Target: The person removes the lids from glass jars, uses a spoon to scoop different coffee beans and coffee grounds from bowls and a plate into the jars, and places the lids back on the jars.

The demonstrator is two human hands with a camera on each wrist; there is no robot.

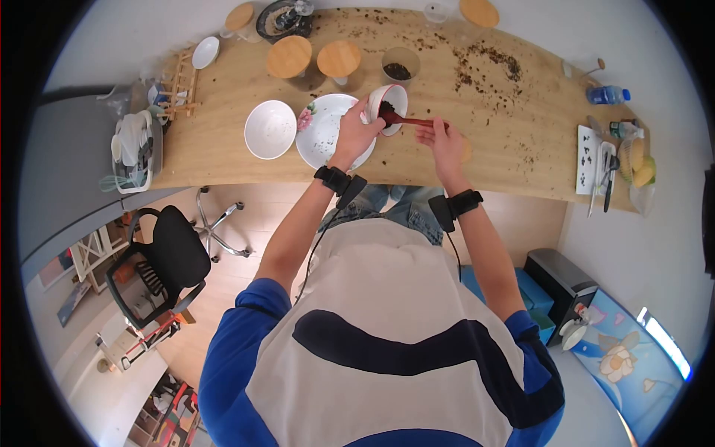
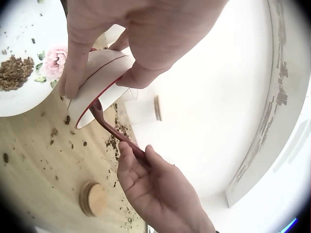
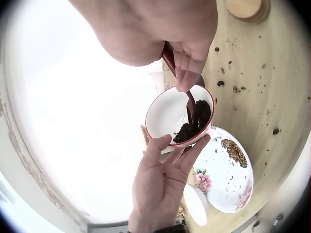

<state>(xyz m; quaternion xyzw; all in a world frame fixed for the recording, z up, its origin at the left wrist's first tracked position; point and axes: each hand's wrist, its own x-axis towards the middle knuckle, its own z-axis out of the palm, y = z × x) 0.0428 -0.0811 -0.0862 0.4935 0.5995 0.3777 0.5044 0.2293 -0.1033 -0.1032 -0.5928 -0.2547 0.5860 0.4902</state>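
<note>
My left hand [image 1: 355, 136] grips a small white bowl [image 3: 167, 114] with a red rim, held tilted above the table. Dark crumbly bits [image 3: 204, 112] gather along the bowl's lower side. In my right hand [image 1: 447, 147] is a reddish-brown spoon [image 2: 114, 132], pinched by its handle. Its head dips into the bowl among the dark bits. Just left of the bowl in the head view, partly under my left hand, lies a white floral plate [image 1: 316, 141]. A heap of brown grains [image 3: 234, 153] sits on that plate.
A plain white bowl [image 1: 270, 130] stands left of the plate. Behind are wooden-lidded jars [image 1: 289, 57] and a clear cup [image 1: 401, 65] with dark contents. Dark crumbs [image 1: 488, 65] litter the table's far right. A white tray [image 1: 587, 160] lies near the right edge.
</note>
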